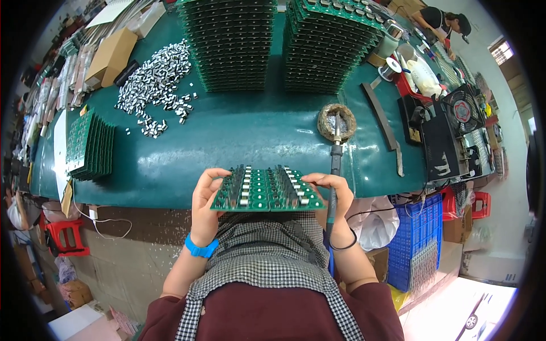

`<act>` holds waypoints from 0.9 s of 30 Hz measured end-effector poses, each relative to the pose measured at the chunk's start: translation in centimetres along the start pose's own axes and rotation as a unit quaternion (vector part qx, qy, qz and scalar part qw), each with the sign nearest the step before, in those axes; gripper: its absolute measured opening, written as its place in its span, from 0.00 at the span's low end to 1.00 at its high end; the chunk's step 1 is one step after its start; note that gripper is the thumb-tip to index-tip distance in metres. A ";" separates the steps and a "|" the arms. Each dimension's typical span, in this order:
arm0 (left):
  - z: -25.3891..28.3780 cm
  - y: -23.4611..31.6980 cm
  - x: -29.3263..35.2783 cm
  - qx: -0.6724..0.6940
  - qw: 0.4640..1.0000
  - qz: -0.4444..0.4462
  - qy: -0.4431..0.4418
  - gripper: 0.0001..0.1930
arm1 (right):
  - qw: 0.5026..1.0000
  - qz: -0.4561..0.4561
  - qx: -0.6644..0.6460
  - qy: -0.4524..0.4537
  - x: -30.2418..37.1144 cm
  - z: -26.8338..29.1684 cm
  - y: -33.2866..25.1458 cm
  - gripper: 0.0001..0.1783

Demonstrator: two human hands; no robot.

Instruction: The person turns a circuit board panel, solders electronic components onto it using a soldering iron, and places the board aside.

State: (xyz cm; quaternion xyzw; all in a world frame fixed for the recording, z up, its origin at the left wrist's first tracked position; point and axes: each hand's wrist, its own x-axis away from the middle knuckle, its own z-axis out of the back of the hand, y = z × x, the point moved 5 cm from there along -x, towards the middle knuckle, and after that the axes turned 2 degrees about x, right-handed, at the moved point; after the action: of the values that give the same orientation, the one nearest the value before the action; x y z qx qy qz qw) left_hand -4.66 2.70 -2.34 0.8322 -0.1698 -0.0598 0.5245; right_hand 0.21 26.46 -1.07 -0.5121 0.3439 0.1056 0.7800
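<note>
Between my two hands a green circuit board with rows of small white and dark parts is held level over the table's near edge. My left hand grips its left side, a blue band on that wrist. The right side of the board is in my right hand, fingers closed at its edge. A soldering iron lies beside my right hand, its tip in a round, crusted pot; its cable runs down past that hand. Whether the right hand touches the iron's handle, I cannot tell.
Two tall stacks of circuit boards stand at the back. A heap of small metallic parts lies left of them. More boards stand on edge at far left. At right are a solder spool, a metal bar and a fan.
</note>
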 end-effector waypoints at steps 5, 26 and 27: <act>0.2 -0.4 0.0 0.014 0.999 -0.028 0.012 0.12 | 0.999 0.027 0.031 -0.020 -0.1 0.1 -0.4 0.17; -0.7 -0.2 1.0 -0.021 1.000 -0.003 0.022 0.15 | 0.992 -0.068 -0.108 -0.011 0.3 0.4 1.0 0.17; -0.8 -0.2 1.0 -0.020 1.000 -0.002 0.021 0.15 | 0.991 -0.074 -0.106 -0.016 0.4 0.4 1.1 0.17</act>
State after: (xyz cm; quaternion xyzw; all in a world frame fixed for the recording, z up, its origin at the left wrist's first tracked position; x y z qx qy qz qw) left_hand -3.47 3.14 -2.04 0.8230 -0.1556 -0.0468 0.5444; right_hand 0.09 27.27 -2.02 -0.6141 0.2796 0.0912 0.7324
